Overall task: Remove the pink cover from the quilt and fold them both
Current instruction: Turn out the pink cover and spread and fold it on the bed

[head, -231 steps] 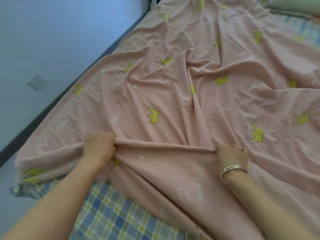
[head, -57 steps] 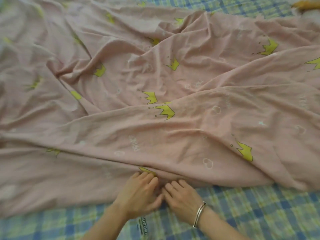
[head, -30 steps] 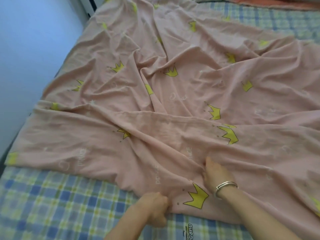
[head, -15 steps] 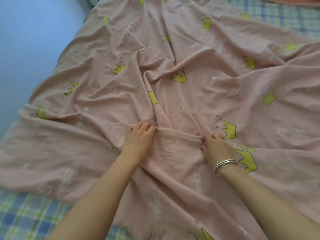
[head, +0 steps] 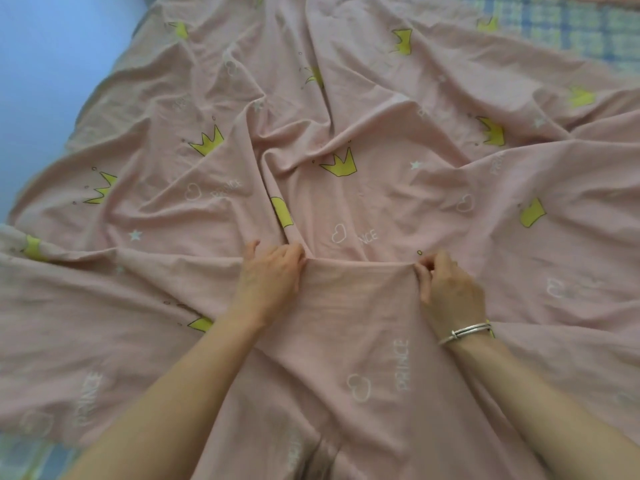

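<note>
Pink cover (head: 346,188) fold stretches between both hands' fingers (head: 424,271), apparently pinching its edge.

One head-worn camera looks forward and steeply down over the bed from its near edge, close above both forearms. The left hand (head: 268,275) and right hand (head: 446,289) sit mid-frame on the pink cover (head: 346,140). The blue wall (head: 52,64) fills the far-left corner and the plaid sheet (head: 571,32) the far-right.

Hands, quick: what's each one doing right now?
Left hand: closed, gripping a fold of the pink cover.
Right hand: closed, pinching the same fold's other end.
</note>
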The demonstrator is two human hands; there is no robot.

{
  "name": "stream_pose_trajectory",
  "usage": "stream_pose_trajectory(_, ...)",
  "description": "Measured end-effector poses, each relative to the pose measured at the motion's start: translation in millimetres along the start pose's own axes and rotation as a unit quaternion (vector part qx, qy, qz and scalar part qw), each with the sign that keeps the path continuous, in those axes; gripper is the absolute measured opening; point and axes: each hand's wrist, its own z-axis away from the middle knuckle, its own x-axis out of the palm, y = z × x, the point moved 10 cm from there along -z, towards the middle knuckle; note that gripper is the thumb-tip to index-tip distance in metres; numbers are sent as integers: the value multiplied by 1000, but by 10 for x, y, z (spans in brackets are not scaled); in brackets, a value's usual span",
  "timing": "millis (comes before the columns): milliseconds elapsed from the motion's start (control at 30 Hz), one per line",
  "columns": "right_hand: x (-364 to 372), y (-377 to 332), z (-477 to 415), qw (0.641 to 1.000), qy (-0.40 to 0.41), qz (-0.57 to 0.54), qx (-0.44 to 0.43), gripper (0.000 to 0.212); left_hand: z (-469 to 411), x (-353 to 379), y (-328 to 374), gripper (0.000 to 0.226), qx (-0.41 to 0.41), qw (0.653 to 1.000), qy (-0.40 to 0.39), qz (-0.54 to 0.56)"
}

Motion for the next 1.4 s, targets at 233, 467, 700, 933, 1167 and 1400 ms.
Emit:
stream_pose_trajectory(233,456,362,170,977,-210,-37,17,33,25,434,159,64,45,981,-172,74)
stream_pose_trajectory(467,-16,515,-48,997,-35,27,62,50,-158,373,234,50,21,985,-161,50)
stream_pose_trajectory(700,50,751,11,983,-63,155,76,58,-137,420,268,33,35,980,-189,-47)
stream_pose_trajectory(933,444,-413,21,972,-105,197,-79,24,221,273,-1009,23,-76,976,-162,-127)
stream_pose_trajectory(1167,1115,-2502,200,934,-269,-78,-222,36,757,-103,-1995,28,-265,962,-35,-58)
stream_pose_trajectory(1400,1565,-2636,42,956,-261,-61,-121,26,1502,210,-2281,90,-313,939,-137,35)
